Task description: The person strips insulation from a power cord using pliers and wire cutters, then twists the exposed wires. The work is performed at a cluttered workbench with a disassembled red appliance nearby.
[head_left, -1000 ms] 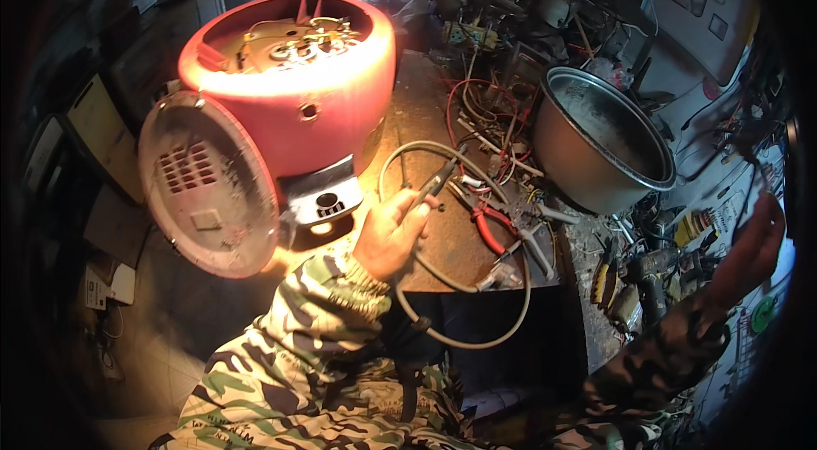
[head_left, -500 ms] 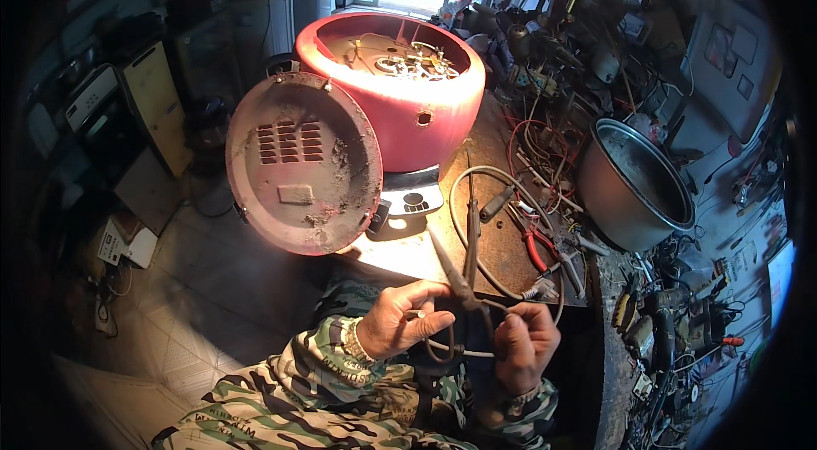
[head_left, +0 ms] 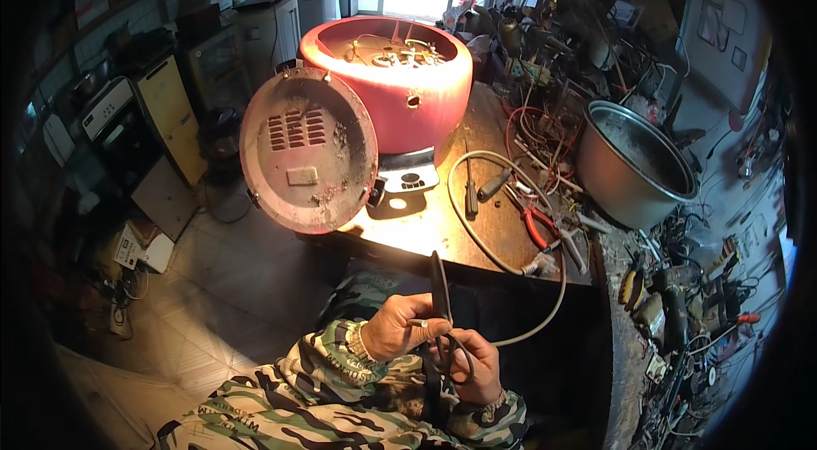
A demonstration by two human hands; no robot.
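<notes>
Both of my hands are low in front of me, below the workbench edge [head_left: 477, 258]. My left hand [head_left: 398, 328] is closed around a slim black rod-shaped tool [head_left: 439, 280] that points up toward the bench. My right hand [head_left: 477, 365] sits just right of it and grips the tool's black cable [head_left: 455, 356], which loops between the two hands. Both sleeves are camouflage-patterned. On the bench above stands an upturned red cooker body [head_left: 400, 84] with its round base plate [head_left: 306, 148] swung open to the left.
A grey cable [head_left: 511, 263] curls over the bench and off its front edge. Red-handled pliers [head_left: 536, 224] and screwdrivers [head_left: 470, 190] lie beside it. A metal inner pot [head_left: 634, 165] stands at the right among tangled wires. Cabinets and appliances line the left.
My left hand left the grey cable on the bench and came down in front of me. My right arm came in from the right. Both hands now hold the black tool and cable.
</notes>
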